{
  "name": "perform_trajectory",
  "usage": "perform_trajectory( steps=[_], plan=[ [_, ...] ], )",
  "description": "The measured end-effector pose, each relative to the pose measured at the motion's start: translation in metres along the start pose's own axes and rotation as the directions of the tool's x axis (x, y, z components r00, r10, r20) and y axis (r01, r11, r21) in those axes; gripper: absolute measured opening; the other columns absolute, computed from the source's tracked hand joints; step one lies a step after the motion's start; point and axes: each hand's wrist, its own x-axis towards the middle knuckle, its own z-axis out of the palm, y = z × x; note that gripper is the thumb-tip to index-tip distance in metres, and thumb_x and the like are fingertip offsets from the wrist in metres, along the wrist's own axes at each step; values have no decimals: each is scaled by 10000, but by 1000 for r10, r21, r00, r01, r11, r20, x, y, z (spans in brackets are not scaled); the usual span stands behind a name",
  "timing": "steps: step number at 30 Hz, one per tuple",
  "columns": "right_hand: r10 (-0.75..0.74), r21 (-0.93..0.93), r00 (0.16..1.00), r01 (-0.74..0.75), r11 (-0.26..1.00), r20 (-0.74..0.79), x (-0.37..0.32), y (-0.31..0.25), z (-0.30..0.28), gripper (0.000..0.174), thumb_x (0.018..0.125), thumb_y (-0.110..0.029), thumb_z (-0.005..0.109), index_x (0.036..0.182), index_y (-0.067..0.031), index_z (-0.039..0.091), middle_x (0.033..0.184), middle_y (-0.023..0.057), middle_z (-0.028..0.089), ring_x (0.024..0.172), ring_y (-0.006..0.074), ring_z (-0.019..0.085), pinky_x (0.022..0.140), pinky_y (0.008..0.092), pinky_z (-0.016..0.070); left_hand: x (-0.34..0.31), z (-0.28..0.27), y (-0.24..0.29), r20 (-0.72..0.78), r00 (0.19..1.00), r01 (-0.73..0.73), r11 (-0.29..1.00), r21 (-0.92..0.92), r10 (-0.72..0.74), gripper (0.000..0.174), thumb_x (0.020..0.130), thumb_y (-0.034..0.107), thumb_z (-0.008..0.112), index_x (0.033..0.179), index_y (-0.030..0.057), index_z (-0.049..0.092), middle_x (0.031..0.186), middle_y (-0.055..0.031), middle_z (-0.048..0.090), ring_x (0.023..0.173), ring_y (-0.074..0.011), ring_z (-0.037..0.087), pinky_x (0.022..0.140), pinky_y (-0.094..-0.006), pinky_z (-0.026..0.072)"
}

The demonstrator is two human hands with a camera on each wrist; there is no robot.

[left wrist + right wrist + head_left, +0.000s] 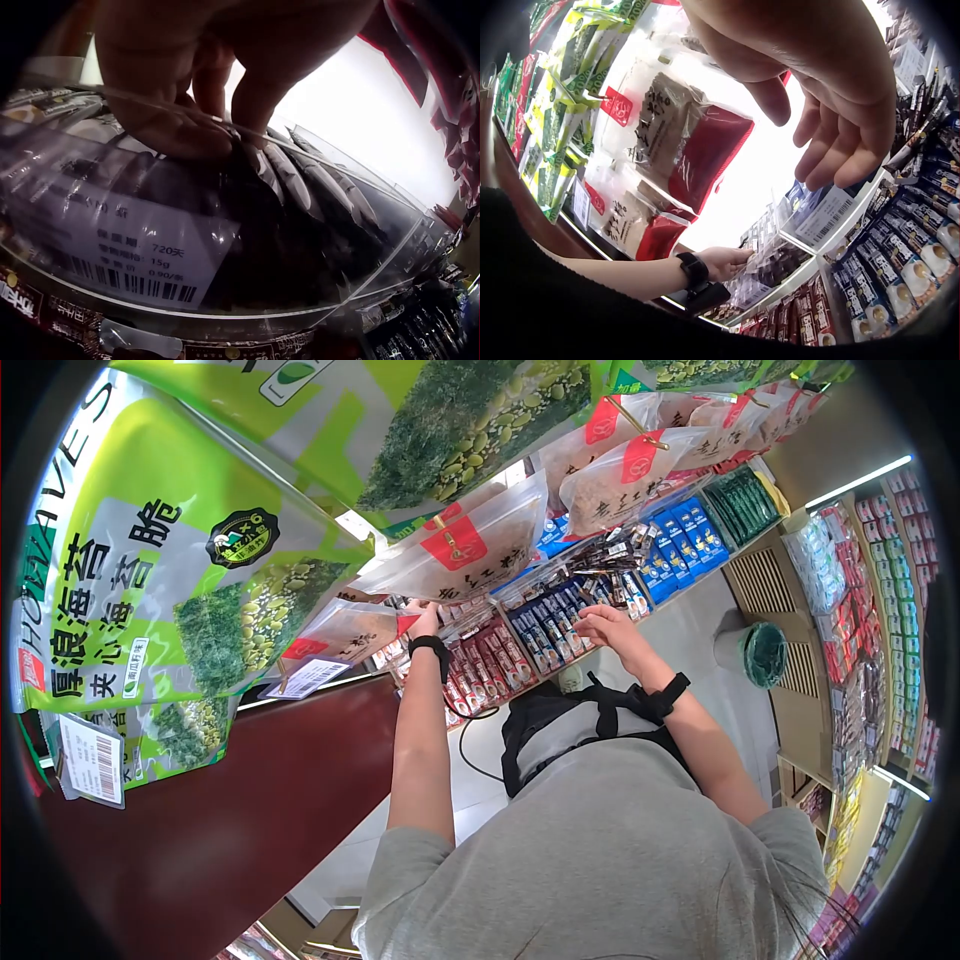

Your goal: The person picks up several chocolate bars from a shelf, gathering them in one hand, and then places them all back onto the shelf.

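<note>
My left hand reaches into a clear plastic bin behind the hanging bags. In the left wrist view its thumb and fingertips pinch the upper edge of a slim stick packet, one of several standing in a row. A price label with a barcode covers part of the bin's front, and the packets' lower parts are in shadow. My right hand hovers with loosely bent fingers and holds nothing. Below it lie blue-and-white stick packets with coffee cups printed on them.
Large green seaweed-snack bags and clear pouches with red labels hang close at left and above. Red stick packets fill a neighbouring section. A dark red counter is at lower left, and a green bin stands on the floor at right.
</note>
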Motion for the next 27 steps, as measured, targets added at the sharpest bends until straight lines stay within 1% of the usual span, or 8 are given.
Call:
perform_trajectory(
  steps=[5,7,15,18,20,21,23,27],
  plan=[
    [-12,9,1000,12,1000,5,0,-1,-2,202,843,-164,474,1001,-42,501,891,63,593,806,103,567,619,177,418,-7,-2,9,-113,987,-119,993,-17,116,287,582,184,619,775,-22,570,749,-196,599,692,-313,590,635,-374,442],
    [-2,-42,1000,1,999,-10,0,1,-2,238,836,-163,464,1029,-31,508,916,79,599,826,126,565,699,216,426,-5,-4,8,-99,988,-120,993,3,119,286,578,190,624,760,-24,571,729,-197,596,688,-312,589,631,-378,440],
    [-14,-14,1000,14,1000,-12,-2,1,-3,240,827,-179,479,1016,-33,510,904,69,600,805,107,561,671,201,415,6,8,-6,-208,972,-93,991,98,112,310,628,237,597,779,-33,576,722,-207,593,711,-343,581,637,-405,428],
    [-7,-13,1000,7,1000,-16,-1,2,-5,237,824,-176,483,1009,-30,509,896,66,599,796,103,560,670,196,415,47,31,-54,-393,858,-325,942,82,330,309,677,247,531,843,-7,590,816,-221,590,757,-362,572,669,-402,436],
    [-6,-15,1000,6,1000,-13,-1,1,-3,236,823,-174,485,1007,-28,509,891,64,599,792,102,560,672,193,415,82,40,-91,91,958,-278,812,514,270,314,717,239,468,928,37,582,926,-228,566,873,-362,540,760,-403,422],
    [-4,-17,1000,4,1000,-18,-2,1,-2,236,822,-172,485,1006,-27,509,885,62,598,793,101,560,673,191,416,64,47,-92,91,959,-277,812,513,270,314,717,239,468,928,37,582,926,-228,566,873,-362,540,760,-403,422],
    [-1,-20,1000,0,1000,-24,-4,0,-1,236,821,-170,485,1006,-25,509,879,60,598,794,100,559,675,190,416,18,19,-18,275,897,-419,471,776,345,321,737,220,424,980,75,577,1050,-205,524,992,-338,483,848,-402,379],
    [6,-42,1000,-7,999,-11,-5,0,-2,227,859,-186,452,1034,-48,495,923,53,587,840,96,556,679,189,413,10,9,1,318,879,-474,579,664,355,344,767,260,418,1039,103,558,1120,-162,498,1054,-321,443,890,-393,343]
  ],
)
